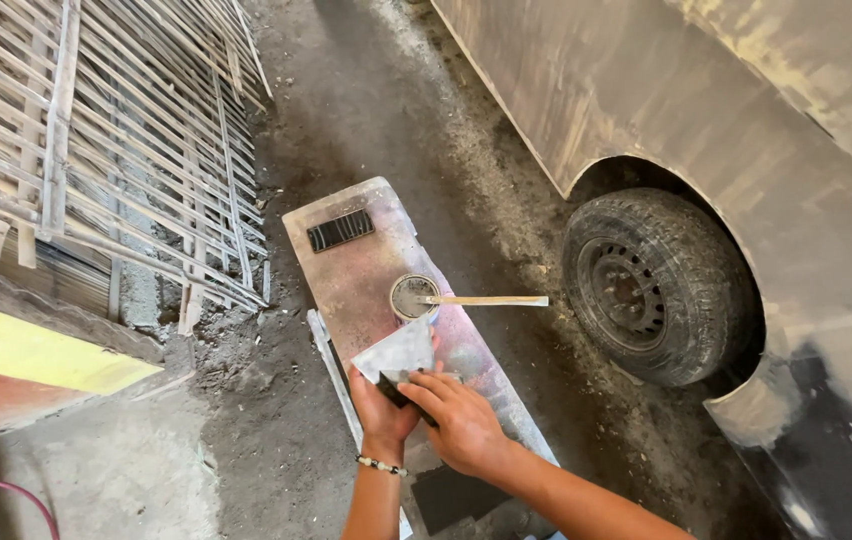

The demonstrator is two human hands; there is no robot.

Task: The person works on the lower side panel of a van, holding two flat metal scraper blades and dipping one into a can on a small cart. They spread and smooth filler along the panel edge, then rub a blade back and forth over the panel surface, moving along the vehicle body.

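Left hand [383, 405], beaded bracelet at the wrist, fingers wrapped around a flat grey putty-smeared square board [395, 350], holding it tilted above the long dusty metal panel surface [351, 270]. Right hand [458, 420] closed on a small dark scraper [401, 387], blade end touching the board's lower edge. Just beyond, sitting on the surface, a round open tin of filler [412, 296] with a pale flat stir stick [491, 300] laid across the rim. Worn black car tyre [651, 285] off to the right.

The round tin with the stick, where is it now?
In the head view the round tin sits mid-frame on the metal panel, just beyond both hands, left of the car wheel.
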